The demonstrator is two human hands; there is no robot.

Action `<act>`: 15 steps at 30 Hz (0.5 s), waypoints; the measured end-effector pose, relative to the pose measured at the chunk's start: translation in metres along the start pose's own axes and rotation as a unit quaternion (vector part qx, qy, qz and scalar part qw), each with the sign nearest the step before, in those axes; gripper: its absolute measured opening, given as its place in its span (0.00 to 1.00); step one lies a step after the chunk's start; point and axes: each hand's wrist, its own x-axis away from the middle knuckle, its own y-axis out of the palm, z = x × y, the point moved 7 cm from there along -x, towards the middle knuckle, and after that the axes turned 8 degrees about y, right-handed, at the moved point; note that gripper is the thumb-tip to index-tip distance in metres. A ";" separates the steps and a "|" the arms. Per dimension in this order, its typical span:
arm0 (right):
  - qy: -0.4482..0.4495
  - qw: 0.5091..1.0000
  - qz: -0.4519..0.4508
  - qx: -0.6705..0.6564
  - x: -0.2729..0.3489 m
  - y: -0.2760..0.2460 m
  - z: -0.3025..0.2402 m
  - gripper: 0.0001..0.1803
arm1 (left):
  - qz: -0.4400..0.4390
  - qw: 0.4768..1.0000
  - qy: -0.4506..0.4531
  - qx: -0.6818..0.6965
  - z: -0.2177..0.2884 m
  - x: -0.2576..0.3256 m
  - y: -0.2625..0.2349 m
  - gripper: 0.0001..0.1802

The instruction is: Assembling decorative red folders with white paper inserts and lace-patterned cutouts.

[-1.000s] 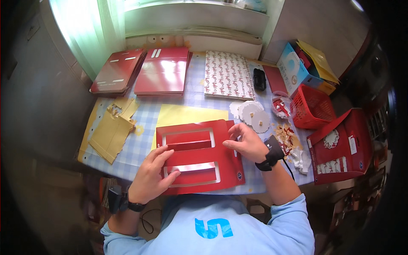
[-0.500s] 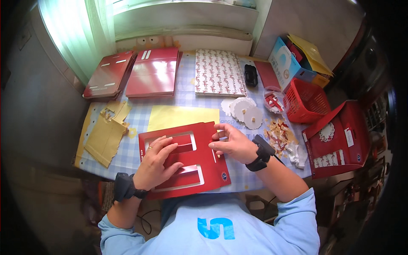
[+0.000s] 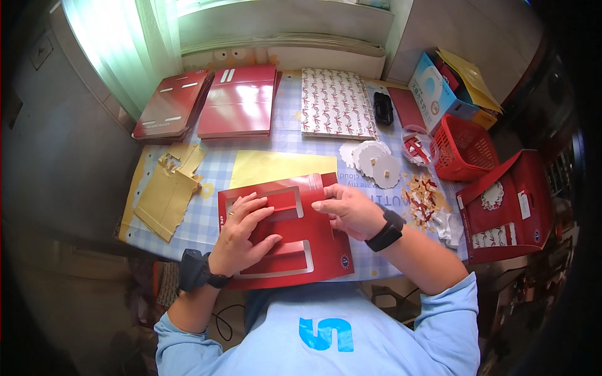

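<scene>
A red cardboard sheet (image 3: 293,237) with two long white-edged cut-out windows lies at the table's near edge. My left hand (image 3: 246,235) rests flat on its left part, fingers spread over the windows. On the sheet's right side, my right hand (image 3: 345,208) has its fingers curled and its thumb pressed near the fold line, gripping the flap; the fingertips are partly hidden. Close to the hand the sheet's upper right edge bends slightly upward. Under the far edge of the sheet lies a yellow paper sheet (image 3: 282,161).
Red card stacks (image 3: 235,103) stand at the back left, a patterned stack (image 3: 335,103) at the back middle. White scalloped discs (image 3: 384,168), paper scraps (image 3: 421,197), a red basket (image 3: 463,147) and an open red box (image 3: 501,216) are on the right. Torn yellow card (image 3: 162,200) lies left.
My right hand's fingers have curled in on the red sheet's right flap, and the flap's far end now bends up. My left hand stays on the sheet. The whole view has shifted slightly.
</scene>
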 end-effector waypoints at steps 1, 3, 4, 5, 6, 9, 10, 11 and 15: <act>0.001 1.000 0.000 0.000 0.000 0.004 0.003 0.13 | 0.000 1.000 -0.001 0.001 0.000 0.000 0.000 0.30; -0.030 0.995 -0.051 -0.081 0.001 0.016 0.004 0.15 | 0.000 1.000 0.008 0.005 0.003 -0.001 -0.002 0.31; -0.028 0.995 -0.052 -0.081 0.000 0.018 0.009 0.15 | 0.000 1.000 0.007 0.005 0.003 -0.001 -0.002 0.31; -0.041 0.996 -0.034 -0.072 -0.001 0.016 0.013 0.15 | 0.001 1.000 0.022 0.003 0.005 -0.001 -0.001 0.31; -0.054 0.996 -0.016 -0.064 -0.002 0.014 0.015 0.16 | 0.001 0.999 0.037 0.001 0.008 -0.002 -0.001 0.31; -0.064 0.995 -0.013 -0.070 0.003 0.018 0.015 0.15 | 0.025 0.998 0.066 -0.006 0.016 -0.003 -0.008 0.32; -0.063 0.995 -0.013 -0.070 0.003 0.018 0.015 0.15 | 0.024 0.998 0.065 -0.006 0.019 -0.003 -0.011 0.32; -0.061 0.996 -0.006 -0.068 0.004 0.017 0.016 0.16 | 0.017 0.995 0.083 -0.046 0.024 -0.002 -0.015 0.33; -0.056 0.996 -0.014 -0.071 0.010 0.018 0.013 0.17 | -0.038 0.990 0.099 -0.097 0.033 -0.004 -0.016 0.37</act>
